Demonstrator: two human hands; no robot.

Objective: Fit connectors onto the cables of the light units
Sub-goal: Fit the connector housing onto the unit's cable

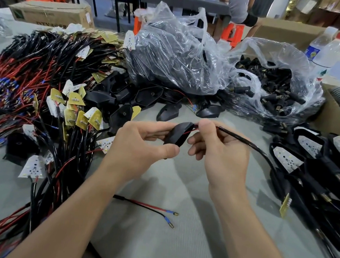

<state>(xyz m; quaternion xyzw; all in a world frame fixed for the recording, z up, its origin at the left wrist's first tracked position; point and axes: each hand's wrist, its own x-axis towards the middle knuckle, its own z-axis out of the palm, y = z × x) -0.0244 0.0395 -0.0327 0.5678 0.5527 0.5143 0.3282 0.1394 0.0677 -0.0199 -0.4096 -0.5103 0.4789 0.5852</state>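
Black housing gripped between both hands, cable trailing right

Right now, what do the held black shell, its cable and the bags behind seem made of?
The black shell looks like matte moulded plastic: dull, even sheen. The cable has a glossy black sheath, probably PVC or rubber; it curves and glints. The bags: thin clear plastic film, crinkled and shiny.

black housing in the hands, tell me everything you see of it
The black housing is a matte, plastic-looking shell narrowing toward its lower end, held tilted above the table. The left hand grips its left side. A red wire runs across it from the black cable that the right hand pinches at its upper end.
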